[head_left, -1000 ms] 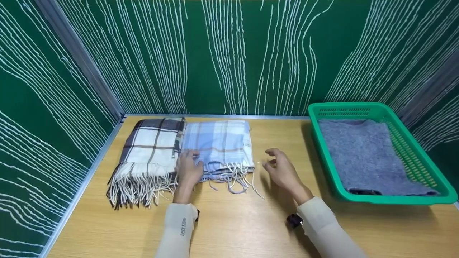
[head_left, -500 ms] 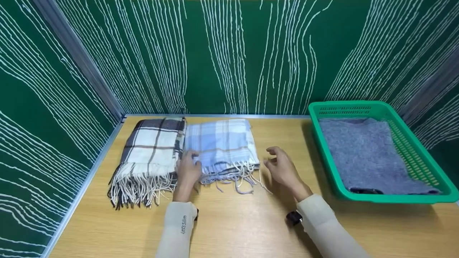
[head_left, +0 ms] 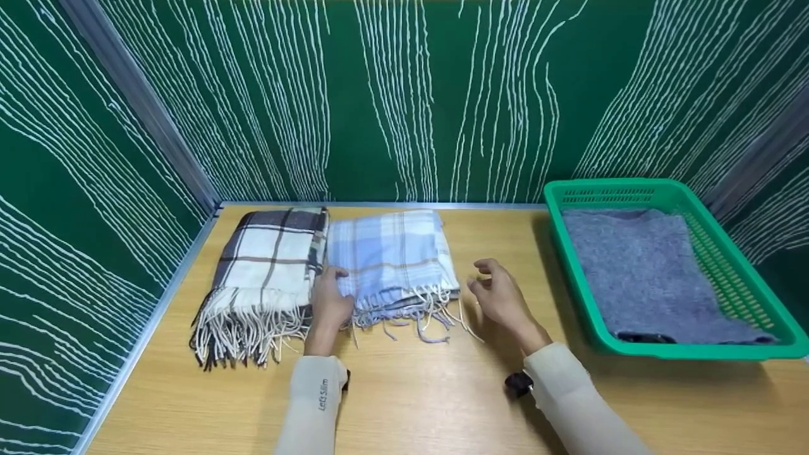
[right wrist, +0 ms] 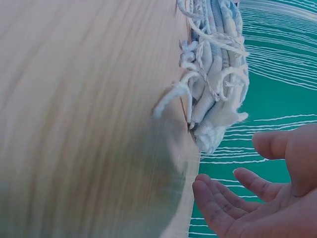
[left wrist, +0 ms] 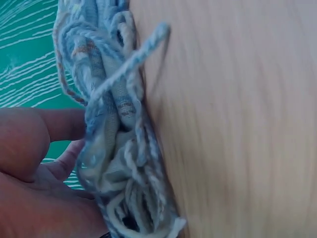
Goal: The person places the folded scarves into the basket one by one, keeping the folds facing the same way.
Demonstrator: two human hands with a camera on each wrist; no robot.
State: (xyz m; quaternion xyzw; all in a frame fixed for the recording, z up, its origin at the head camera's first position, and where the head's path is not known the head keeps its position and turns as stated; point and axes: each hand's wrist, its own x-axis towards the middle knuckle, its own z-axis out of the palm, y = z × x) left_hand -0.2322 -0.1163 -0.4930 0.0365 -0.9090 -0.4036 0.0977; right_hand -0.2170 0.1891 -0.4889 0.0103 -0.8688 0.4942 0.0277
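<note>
Blue scarf (head_left: 392, 259), folded, lies toward the table's (head_left: 430, 392) back edge, fringe facing front. Left hand (head_left: 330, 302) pinches its front-left corner, thumb on top. Right hand (head_left: 502, 297) hovers just right of the fringe, fingers relaxed, holding nothing. Brown scarf (head_left: 268, 265) touches the left side. Basket (head_left: 720, 354) at right edge holds grey cloth (head_left: 644, 272).

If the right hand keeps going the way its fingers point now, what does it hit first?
Most likely the right edge of the folded blue plaid fringed scarf: the right hand hovers open beside it, fingers aimed left toward it. Only bare wooden table lies between, though height is unclear.
</note>
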